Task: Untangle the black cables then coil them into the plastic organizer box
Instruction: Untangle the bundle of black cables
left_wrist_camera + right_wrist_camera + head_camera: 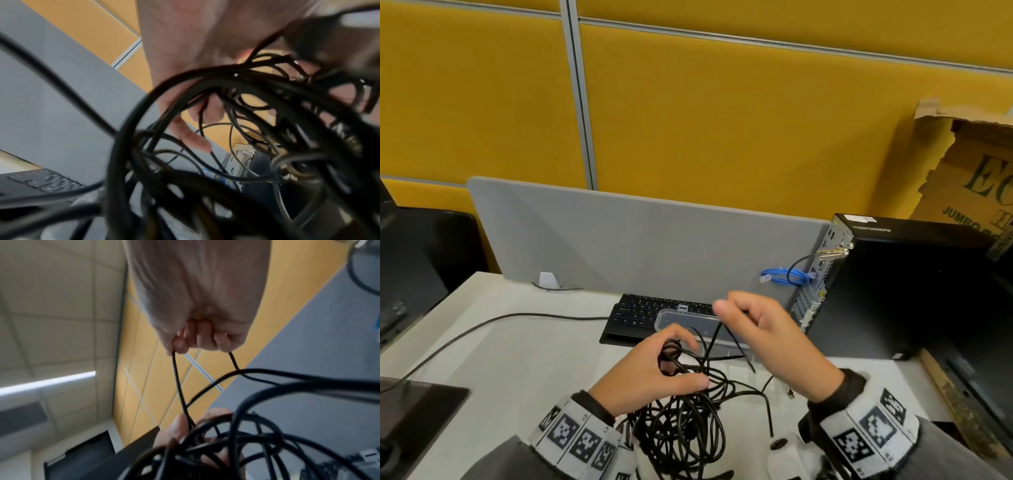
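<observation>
A tangle of black cables [685, 425] hangs above the white desk near its front edge. My left hand [654, 370] grips the top of the tangle [236, 91], fingers curled round several loops. Higher and to the right, my right hand [753, 322] pinches one thin black strand [179, 382] pulled up out of the bundle; the strand runs down to my left hand [185, 431]. The clear plastic organizer box [685, 320] lies on the black keyboard [637, 315] behind my hands, its lid down.
A grey divider [619, 246] runs behind the keyboard, with yellow panels above. A black desktop computer [893, 284] stands at the right with a blue cable [784, 275] at its back. A torn cardboard box [972, 178] is behind it. One black cable [482, 329] crosses the desk's left side.
</observation>
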`<state>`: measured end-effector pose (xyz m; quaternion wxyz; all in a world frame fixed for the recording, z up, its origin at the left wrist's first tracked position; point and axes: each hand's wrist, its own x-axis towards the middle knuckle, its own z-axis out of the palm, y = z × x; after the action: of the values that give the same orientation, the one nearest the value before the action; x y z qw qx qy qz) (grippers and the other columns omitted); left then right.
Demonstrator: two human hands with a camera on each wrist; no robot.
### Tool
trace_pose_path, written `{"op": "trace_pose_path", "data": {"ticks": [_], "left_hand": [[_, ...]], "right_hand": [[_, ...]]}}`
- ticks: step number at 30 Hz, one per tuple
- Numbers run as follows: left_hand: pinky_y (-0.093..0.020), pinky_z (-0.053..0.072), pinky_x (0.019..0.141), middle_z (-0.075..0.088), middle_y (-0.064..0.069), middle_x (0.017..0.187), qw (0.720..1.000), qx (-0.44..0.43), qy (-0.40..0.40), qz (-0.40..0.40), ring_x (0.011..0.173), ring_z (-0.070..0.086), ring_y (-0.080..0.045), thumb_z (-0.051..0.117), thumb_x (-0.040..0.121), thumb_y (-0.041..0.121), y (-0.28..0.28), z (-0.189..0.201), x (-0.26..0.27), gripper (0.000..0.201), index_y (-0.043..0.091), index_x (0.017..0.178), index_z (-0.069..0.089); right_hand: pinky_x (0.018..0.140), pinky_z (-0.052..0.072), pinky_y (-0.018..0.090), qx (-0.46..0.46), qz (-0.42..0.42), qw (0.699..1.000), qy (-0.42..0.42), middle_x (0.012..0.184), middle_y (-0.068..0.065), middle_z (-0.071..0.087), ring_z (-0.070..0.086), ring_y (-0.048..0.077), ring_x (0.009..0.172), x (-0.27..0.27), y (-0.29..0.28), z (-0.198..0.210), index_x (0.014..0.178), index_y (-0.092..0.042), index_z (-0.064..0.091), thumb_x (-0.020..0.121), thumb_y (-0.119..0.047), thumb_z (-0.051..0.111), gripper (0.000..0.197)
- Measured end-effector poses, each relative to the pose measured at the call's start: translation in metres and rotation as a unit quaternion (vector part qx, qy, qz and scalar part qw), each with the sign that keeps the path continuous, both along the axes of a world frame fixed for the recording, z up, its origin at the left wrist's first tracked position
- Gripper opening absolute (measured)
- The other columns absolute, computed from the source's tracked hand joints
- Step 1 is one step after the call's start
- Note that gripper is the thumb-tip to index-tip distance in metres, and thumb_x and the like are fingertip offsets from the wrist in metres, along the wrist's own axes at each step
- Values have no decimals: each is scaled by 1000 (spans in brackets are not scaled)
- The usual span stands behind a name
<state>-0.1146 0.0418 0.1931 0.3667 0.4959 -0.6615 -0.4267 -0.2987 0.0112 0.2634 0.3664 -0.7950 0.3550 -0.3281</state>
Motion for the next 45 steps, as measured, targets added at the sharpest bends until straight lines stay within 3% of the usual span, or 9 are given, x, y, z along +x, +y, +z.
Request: {"op": "trace_pose_path", "data": {"ticks": [7,11,16,23,26,29,34,39,45], "left_hand": [[-16,41,67,57,9,62,998,12,22,-57,62,52,-2,73,73,40,-7,20,12,19,25,63,66],[-12,38,58,57,10,56,998,5,9,-54,55,49,1,68,83,21,-8,19,8,28,30,57,65],[-17,31,54,42,1,56,1000,14,15,-13,55,37,-10,58,73,55,-14,18,1,36,24,54,58],[-21,32,52,41,9,56,991,65,94,70,52,37,-7,56,90,28,-18,12,-8,22,13,76,51],[-12,35,50,45,9,56,984,47,112,128,46,41,1,59,89,20,-22,9,-14,17,9,79,50],[-8,39,51,53,5,65,979,59,121,151,48,47,6,66,84,17,-22,10,-15,17,8,89,52],[-19,44,84,51,9,113,990,49,82,104,101,54,-5,75,73,30,-14,17,8,44,41,108,51],[-11,36,73,57,6,84,969,-160,-1,189,81,51,-13,55,68,60,12,8,7,31,30,76,56],[-8,37,69,63,7,81,981,-111,-20,158,79,56,-8,56,68,63,7,7,2,33,31,77,63]], "right_hand": [[50,24,20,60,-132,977,-157,54,-9,22,22,6,48,-7,-7,-2,61,-17,30,84,-46,46,40],[62,35,24,-146,-123,978,85,54,-11,40,38,4,52,-20,-21,-11,65,-24,44,90,-54,41,40],[83,30,32,-300,-5,894,333,70,-17,52,52,1,70,-11,-11,-25,80,-34,55,92,-53,26,36],[86,40,27,87,172,941,277,89,3,55,52,9,86,-6,-20,-29,97,-6,61,100,-31,35,35],[104,35,25,261,170,933,182,106,-15,65,56,3,110,-1,-13,-38,97,-32,67,91,-62,30,47],[104,41,36,267,170,938,140,103,-2,70,62,14,104,0,-11,-46,89,-31,69,80,-64,52,38],[87,45,19,277,112,954,26,80,-9,68,62,3,85,-13,-15,-49,69,-26,68,85,-30,63,17],[78,43,10,265,73,961,-32,76,-8,69,63,1,81,-23,-17,-42,64,-24,67,88,-28,60,25],[86,47,22,225,55,973,-23,84,1,63,62,8,83,-19,-13,-46,71,-20,71,83,-32,64,18]]}}
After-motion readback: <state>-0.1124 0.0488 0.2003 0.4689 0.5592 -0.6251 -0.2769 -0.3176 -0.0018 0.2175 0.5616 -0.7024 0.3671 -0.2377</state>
